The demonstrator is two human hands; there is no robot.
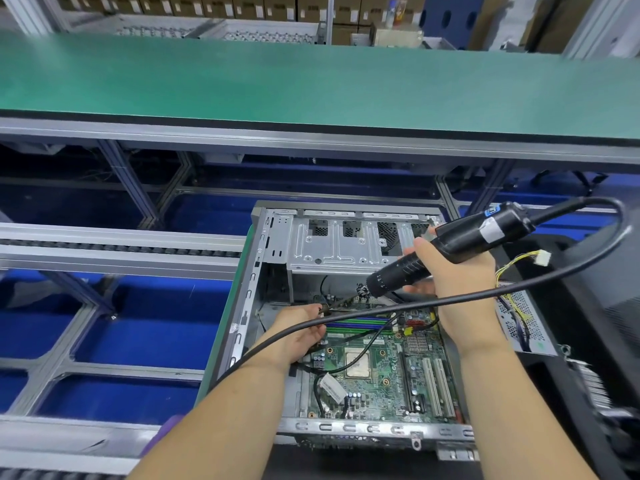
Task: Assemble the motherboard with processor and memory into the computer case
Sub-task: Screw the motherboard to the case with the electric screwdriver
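I stand at an electronics assembly line in a factory; a long green conveyor belt (311,81) crosses ahead of me on an aluminium frame (145,199); a roller track (117,247) runs at my left; stacked cardboard boxes (242,6) fill the shelving behind; a corded electric screwdriver (450,247) sits in my right hand (457,271).
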